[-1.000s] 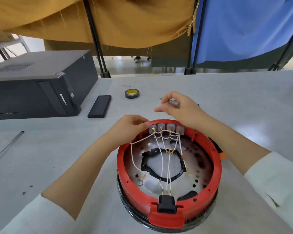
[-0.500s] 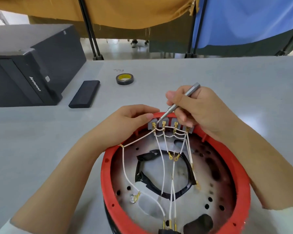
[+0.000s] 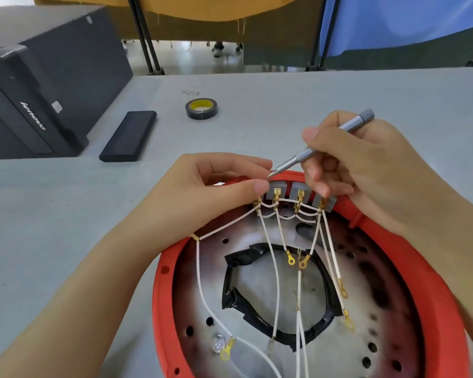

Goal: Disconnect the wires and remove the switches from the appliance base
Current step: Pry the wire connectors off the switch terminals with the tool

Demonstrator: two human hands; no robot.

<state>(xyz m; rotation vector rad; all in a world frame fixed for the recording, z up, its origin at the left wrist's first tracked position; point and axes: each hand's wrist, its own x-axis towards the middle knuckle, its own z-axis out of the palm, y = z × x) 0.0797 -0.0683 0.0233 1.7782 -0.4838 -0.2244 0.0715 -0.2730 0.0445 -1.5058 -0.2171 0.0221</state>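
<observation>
Four switches, two hands, one screwdriver

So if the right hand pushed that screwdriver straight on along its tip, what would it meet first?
Probably the left hand's fingertips pinching at the leftmost grey switch; the screwdriver in the right hand points there, though depth is unclear.

Base near right on tabletop; switches along its far rim, wires running nearward inside. Tape roll far centre, flat case left of it, computer far left.
</observation>
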